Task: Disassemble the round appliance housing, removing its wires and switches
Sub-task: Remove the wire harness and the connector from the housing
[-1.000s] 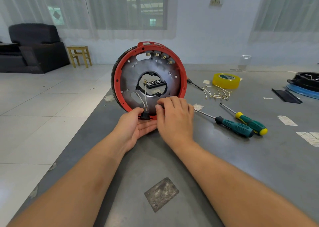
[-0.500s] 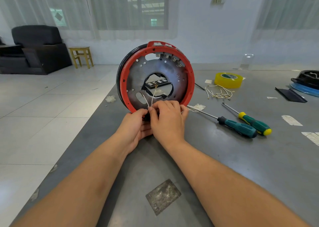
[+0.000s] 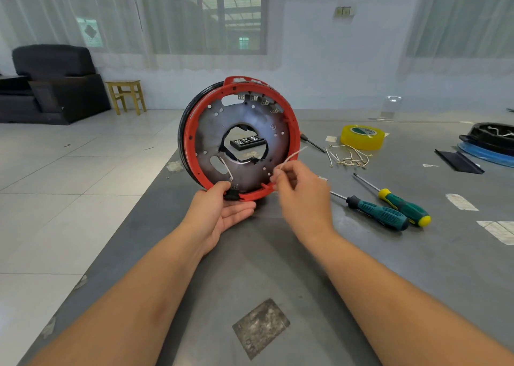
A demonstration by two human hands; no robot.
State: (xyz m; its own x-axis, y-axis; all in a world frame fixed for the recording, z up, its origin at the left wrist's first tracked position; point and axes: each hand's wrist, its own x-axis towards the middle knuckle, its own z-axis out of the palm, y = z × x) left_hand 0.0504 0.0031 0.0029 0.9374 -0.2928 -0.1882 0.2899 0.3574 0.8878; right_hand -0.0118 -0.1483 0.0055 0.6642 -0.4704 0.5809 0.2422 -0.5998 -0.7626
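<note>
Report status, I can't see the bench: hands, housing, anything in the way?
Left hand steadies round housing upright at its black switch. Right hand pinches a loose white wire. One wire on the switch. Screwdrivers lie clear, right.

Single head-worn wide-angle view, looking forward and down along forearms, close over grey table (image 3: 417, 268).

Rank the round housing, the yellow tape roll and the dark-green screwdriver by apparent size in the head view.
1. Round housing, clearly the largest.
2 and 3. Dark-green screwdriver and yellow tape roll: the screwdriver runs longer, the roll is bulkier but lies farther from the camera, so no firm order.
</note>
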